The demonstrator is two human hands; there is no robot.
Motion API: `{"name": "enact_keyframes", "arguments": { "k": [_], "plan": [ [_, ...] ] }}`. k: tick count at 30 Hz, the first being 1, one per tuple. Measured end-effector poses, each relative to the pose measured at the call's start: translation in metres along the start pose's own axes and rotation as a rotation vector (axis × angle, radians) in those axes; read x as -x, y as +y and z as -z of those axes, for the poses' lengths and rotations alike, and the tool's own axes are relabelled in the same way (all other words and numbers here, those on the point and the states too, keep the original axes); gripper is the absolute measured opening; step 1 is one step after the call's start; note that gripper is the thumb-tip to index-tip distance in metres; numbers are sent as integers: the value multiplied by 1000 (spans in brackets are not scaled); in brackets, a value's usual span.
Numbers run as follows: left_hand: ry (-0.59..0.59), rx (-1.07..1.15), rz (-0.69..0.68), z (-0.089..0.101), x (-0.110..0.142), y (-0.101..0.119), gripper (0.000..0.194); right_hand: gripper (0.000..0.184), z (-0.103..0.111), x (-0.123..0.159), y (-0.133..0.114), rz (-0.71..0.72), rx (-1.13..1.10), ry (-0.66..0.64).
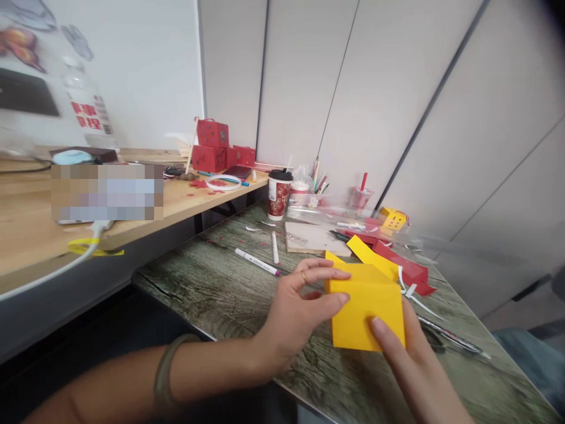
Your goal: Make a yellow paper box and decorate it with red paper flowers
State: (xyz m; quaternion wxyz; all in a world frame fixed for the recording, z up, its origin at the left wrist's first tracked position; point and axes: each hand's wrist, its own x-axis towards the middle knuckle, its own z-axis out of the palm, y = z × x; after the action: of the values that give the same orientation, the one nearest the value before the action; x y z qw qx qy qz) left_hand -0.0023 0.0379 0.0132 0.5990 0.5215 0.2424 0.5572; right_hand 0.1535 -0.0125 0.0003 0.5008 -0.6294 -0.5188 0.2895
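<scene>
A yellow paper box [366,315] is held up over the front part of the table. My right hand [408,344] grips it from the right, thumb pressed on the front face and the other fingers mostly hidden behind. At its upper left corner, my left hand [300,300] pinches the edge, with fingers along the top and the thumb at the front face. A ring and a bangle show on my left side. Just behind the box lie yellow paper strips [373,256] and red paper pieces [410,271].
On the dark wood-grain table [212,294] lie a white marker [256,261], a second marker [275,247], a pale board [315,237] and a pen [454,335]. A lidded coffee cup [279,197] stands behind. Red paper boxes [209,158] sit on the wooden desk [176,203] at left.
</scene>
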Motion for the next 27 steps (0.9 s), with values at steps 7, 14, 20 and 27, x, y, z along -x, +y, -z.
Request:
{"name": "enact_keyframes", "arguments": {
  "k": [7, 14, 20, 27],
  "plan": [
    [62, 164, 11, -9, -1, 0, 9, 60, -5, 5, -1, -1, -38, 28],
    [60, 154, 24, -10, -2, -1, 7, 60, -7, 8, -3, -33, -50, 52],
    [77, 134, 28, -14, -2, -2, 12, 61, -10, 2, 0, 25, -30, 8],
    [90, 161, 46, -14, -1, -2, 13, 57, -10, 2, -2, 40, -3, 30]
  ]
}}
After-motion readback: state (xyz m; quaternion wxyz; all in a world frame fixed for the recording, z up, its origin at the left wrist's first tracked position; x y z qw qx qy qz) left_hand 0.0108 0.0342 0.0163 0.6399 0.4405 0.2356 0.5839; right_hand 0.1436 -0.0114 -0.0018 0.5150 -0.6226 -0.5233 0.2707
